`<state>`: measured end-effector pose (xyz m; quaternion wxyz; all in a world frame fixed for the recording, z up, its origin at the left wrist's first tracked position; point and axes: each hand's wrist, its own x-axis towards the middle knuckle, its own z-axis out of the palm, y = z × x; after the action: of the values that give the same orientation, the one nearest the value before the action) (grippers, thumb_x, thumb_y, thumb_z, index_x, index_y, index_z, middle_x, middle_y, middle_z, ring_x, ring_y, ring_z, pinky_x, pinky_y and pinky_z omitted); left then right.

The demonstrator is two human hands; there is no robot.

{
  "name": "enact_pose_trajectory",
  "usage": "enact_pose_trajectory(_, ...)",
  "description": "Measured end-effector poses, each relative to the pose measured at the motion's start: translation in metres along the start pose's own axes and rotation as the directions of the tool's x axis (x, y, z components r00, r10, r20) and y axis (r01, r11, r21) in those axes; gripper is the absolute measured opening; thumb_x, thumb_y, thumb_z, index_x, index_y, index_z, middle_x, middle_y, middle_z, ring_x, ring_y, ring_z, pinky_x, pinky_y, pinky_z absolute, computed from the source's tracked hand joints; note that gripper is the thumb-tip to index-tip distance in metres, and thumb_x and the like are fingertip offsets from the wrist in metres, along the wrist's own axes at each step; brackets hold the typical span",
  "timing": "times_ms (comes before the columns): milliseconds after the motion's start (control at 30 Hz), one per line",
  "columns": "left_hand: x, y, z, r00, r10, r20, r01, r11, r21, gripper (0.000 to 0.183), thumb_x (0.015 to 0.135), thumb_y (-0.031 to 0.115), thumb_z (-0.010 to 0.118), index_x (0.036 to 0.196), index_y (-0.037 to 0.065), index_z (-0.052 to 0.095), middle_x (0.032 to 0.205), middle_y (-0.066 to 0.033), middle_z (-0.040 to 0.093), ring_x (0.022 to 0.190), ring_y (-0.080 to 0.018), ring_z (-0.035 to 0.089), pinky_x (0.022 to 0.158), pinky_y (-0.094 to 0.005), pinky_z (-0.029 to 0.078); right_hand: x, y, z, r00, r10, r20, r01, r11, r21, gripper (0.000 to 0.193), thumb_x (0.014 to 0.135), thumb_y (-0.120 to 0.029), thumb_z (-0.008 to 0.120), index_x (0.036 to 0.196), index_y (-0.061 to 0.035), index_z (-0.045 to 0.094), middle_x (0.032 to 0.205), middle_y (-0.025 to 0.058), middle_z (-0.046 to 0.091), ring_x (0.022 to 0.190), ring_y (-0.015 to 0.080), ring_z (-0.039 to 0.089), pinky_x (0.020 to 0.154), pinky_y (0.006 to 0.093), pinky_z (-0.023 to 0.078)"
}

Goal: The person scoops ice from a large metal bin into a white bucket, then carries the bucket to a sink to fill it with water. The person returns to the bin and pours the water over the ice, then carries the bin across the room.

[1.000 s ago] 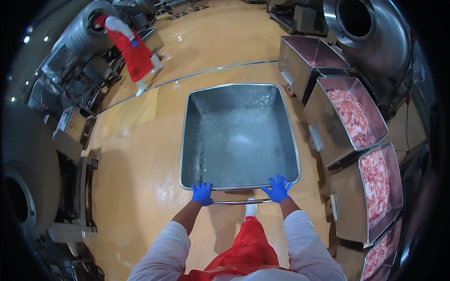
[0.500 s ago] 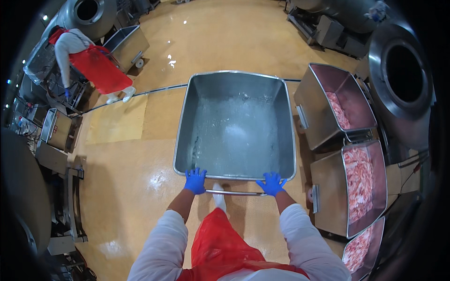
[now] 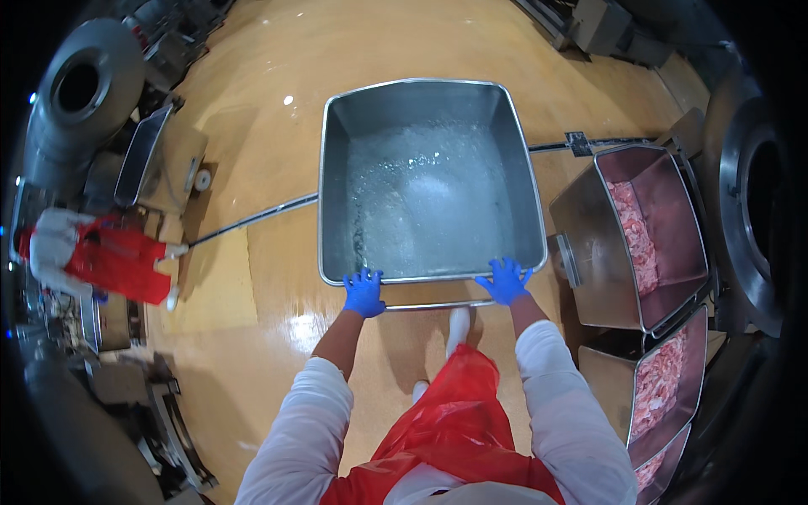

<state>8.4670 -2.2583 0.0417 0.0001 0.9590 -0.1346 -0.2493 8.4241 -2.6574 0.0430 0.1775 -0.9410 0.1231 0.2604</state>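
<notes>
In front of me stands a large square metal tub cart [image 3: 324, 202] with a rolled rim and a push bar [image 3: 439, 306] on its near side. Rippling, cloudy liquid [image 3: 429, 202] with bubbles lies inside it. Blue gloves cover both hands. My left hand [image 3: 364, 293] presses on the near rim towards the left corner, fingers spread over the edge. Towards the right corner my right hand [image 3: 507, 282] rests on the same rim, its fingers also fanned out. Both hands sit above the push bar.
Metal carts [image 3: 593, 244] with pink raw meat [image 3: 633, 236] line the right side, beside a round-mouthed drum machine [image 3: 753, 210]. At left, a co-worker in a red apron [image 3: 118, 261] bends near another cart [image 3: 172, 164]. A floor drain channel [image 3: 252, 216] crosses the floor.
My cart and I have moved forward over the floor, and the view has swung right. The meat carts and the co-worker now appear lower in view. Both hands stay on the rim.
</notes>
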Motion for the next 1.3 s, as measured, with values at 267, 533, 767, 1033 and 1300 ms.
enact_pose_trajectory(267, 0.279, -0.043, -0.154, 1.000, -0.005, -0.007, 0.005, 1.000, 0.015, 0.093, 0.075, 0.042, 0.085, 0.153, 0.019, 0.040, 0.153, -0.0209, 0.041, 0.140, -0.0444, 0.041, 0.118, -0.0714, 0.021, 0.268, -0.068, -0.161, 0.999, -0.027, -0.020, 0.026, 1.000, -0.013, 0.081, 0.093, -0.072, 0.057, 0.153, -0.0202, 0.046, 0.166, 0.0195, 0.027, 0.156, 0.0418, 0.016, 0.116, 0.0788, 0.003)
enact_pose_trajectory(533, 0.536, -0.056, -0.289, 0.998, -0.034, 0.043, 0.034, 0.999, 0.011, 0.093, 0.075, 0.037, 0.084, 0.154, 0.019, 0.039, 0.159, -0.0229, 0.036, 0.143, -0.0457, 0.038, 0.119, -0.0716, 0.018, 0.527, -0.103, -0.296, 1.000, -0.018, 0.001, 0.018, 0.998, -0.055, 0.079, 0.092, -0.072, 0.058, 0.151, -0.0206, 0.048, 0.165, 0.0190, 0.028, 0.155, 0.0416, 0.019, 0.116, 0.0785, 0.002)
enact_pose_trajectory(767, 0.759, -0.098, -0.415, 0.999, 0.019, 0.029, -0.018, 0.998, -0.060, 0.097, 0.074, 0.040, 0.083, 0.157, 0.021, 0.038, 0.161, -0.0213, 0.035, 0.147, -0.0451, 0.034, 0.121, -0.0708, 0.016, 0.752, -0.163, -0.433, 0.997, -0.080, -0.017, 0.079, 0.993, -0.083, 0.074, 0.094, -0.072, 0.056, 0.148, -0.0216, 0.049, 0.163, 0.0186, 0.031, 0.153, 0.0416, 0.022, 0.116, 0.0793, 0.004)
enact_pose_trajectory(1033, 1.038, -0.144, -0.567, 0.989, 0.027, 0.146, -0.016, 0.997, -0.076, 0.101, 0.072, 0.044, 0.085, 0.158, 0.021, 0.037, 0.161, -0.0216, 0.034, 0.148, -0.0467, 0.034, 0.120, -0.0719, 0.017, 1.009, -0.226, -0.582, 1.000, -0.021, 0.014, 0.022, 0.996, -0.084, 0.080, 0.092, -0.076, 0.056, 0.152, -0.0237, 0.046, 0.166, 0.0165, 0.029, 0.156, 0.0398, 0.019, 0.117, 0.0787, 0.004)
enact_pose_trajectory(1300, 1.280, -0.217, -0.711, 0.996, 0.047, 0.077, -0.044, 0.998, -0.052, 0.096, 0.076, 0.045, 0.085, 0.155, 0.019, 0.037, 0.158, -0.0227, 0.036, 0.144, -0.0470, 0.037, 0.117, -0.0734, 0.020, 1.254, -0.320, -0.736, 0.997, -0.071, -0.020, 0.070, 0.995, -0.065, 0.086, 0.093, -0.077, 0.053, 0.160, -0.0260, 0.037, 0.169, 0.0146, 0.025, 0.156, 0.0416, 0.019, 0.118, 0.0781, 0.001)
